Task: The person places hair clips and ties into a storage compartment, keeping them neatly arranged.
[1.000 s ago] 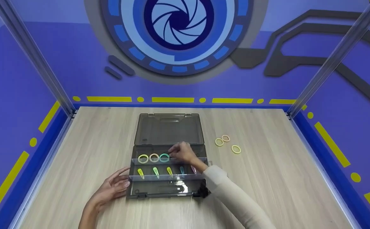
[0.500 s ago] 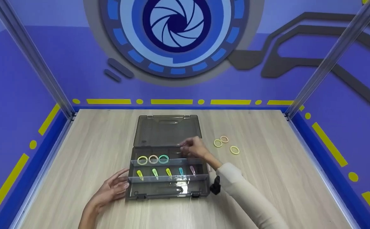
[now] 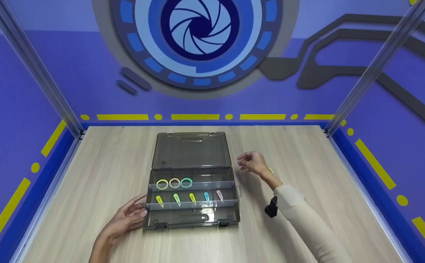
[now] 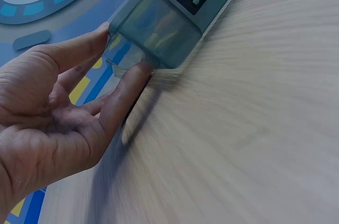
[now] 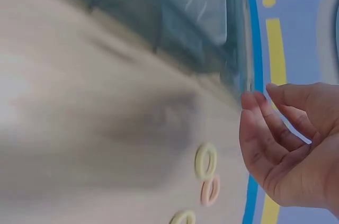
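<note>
A smoky grey clear box (image 3: 190,227) lies on the table with its lid (image 3: 190,151) folded back. My left hand (image 3: 122,219) rests its thumb and fingers against the box's left side; in the left wrist view the thumb touches a corner. In the back compartment stand a yellow hair tie (image 3: 157,186), a peach one and a teal one. Several snap hair clips (image 3: 192,199) sit in the middle compartment. My right hand (image 3: 253,163), fingers loosely bent and holding nothing, hovers right of the box. Below it lie two yellow hair ties (image 5: 199,163) and a pink one (image 5: 204,193).
The wooden table (image 3: 103,160) is walled in by blue panels with yellow dashes. Metal posts (image 3: 380,65) rise at its back corners. A black device (image 3: 271,207) hangs beneath the right sleeve.
My right hand has moved from above the box's back compartment to the right, over the loose hair ties, which it now mostly covers in the head view. My left hand stays at the box's side.
</note>
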A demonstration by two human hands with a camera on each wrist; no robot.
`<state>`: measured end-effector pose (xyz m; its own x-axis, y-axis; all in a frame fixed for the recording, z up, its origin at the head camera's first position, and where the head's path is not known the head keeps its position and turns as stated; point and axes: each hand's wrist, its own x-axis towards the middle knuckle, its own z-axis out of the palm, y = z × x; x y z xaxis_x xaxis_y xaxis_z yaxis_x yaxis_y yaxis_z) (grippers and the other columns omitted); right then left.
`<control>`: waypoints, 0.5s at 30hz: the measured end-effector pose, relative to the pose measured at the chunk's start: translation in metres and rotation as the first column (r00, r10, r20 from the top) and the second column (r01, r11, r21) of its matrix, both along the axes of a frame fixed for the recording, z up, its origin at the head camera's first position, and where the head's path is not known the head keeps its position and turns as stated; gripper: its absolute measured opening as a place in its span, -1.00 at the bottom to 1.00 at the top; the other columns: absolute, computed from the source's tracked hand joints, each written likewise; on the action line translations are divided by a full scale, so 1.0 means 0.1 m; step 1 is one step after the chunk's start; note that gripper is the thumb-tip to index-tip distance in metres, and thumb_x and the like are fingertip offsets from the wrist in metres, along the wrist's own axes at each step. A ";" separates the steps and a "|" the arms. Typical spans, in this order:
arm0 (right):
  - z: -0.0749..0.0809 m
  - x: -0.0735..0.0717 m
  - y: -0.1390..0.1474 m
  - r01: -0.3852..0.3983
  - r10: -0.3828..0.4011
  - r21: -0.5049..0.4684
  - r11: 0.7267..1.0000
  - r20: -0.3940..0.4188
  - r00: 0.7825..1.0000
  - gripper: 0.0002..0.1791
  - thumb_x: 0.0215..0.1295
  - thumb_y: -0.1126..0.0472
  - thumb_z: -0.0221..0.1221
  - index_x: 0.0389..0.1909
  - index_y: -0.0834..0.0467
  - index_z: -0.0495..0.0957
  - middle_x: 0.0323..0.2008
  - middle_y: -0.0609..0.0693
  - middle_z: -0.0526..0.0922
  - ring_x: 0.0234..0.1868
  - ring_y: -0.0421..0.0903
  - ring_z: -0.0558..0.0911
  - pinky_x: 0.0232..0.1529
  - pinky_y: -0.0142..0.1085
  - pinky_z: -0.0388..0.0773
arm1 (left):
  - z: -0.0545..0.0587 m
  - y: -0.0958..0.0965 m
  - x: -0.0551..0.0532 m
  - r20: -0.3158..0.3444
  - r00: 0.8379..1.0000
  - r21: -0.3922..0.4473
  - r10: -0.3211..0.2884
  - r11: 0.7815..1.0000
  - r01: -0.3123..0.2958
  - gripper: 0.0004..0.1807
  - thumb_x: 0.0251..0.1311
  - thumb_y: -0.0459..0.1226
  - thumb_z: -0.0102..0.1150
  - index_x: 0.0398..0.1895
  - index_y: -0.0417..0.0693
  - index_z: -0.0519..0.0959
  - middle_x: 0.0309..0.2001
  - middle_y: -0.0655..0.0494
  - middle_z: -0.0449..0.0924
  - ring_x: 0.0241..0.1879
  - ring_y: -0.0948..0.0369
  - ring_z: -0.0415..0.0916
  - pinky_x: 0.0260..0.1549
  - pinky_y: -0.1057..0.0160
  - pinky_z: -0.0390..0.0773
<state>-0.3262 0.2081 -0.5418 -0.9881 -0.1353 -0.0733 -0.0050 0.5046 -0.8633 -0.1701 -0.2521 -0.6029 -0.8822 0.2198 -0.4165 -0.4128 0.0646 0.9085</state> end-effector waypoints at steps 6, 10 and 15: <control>-0.08 -0.04 0.21 0.068 -0.067 0.040 0.997 -0.012 0.998 -0.83 0.33 0.44 0.23 -0.14 0.47 0.68 -0.30 0.34 0.78 -0.31 0.23 0.80 -0.48 -0.35 0.68 | -0.01 -0.01 0.00 0.011 1.000 0.011 0.006 1.000 -0.006 -0.18 0.42 -0.16 0.22 0.64 0.05 0.06 0.48 -0.32 0.21 0.27 0.05 0.52 0.21 -0.05 0.60; -0.14 -0.07 0.28 0.095 -0.095 0.045 0.994 -0.010 0.995 -0.83 0.32 0.44 0.25 -0.14 0.48 0.68 -0.26 0.40 0.76 -0.31 0.28 0.79 -0.48 -0.30 0.71 | -0.02 0.00 0.00 0.013 1.000 -0.003 0.012 1.000 -0.012 -0.19 0.42 -0.15 0.23 0.64 0.07 0.07 0.48 -0.30 0.21 0.29 0.05 0.49 0.22 -0.07 0.58; -0.24 -0.09 0.32 0.138 -0.137 0.080 0.987 -0.015 0.990 -0.85 0.28 0.45 0.27 -0.18 0.47 0.68 -0.27 0.39 0.76 -0.37 0.21 0.80 -0.46 -0.28 0.72 | -0.01 0.01 0.00 0.019 1.000 -0.017 0.024 1.000 -0.023 -0.18 0.41 -0.14 0.24 0.63 0.06 0.09 0.47 -0.30 0.23 0.29 0.04 0.49 0.23 -0.10 0.57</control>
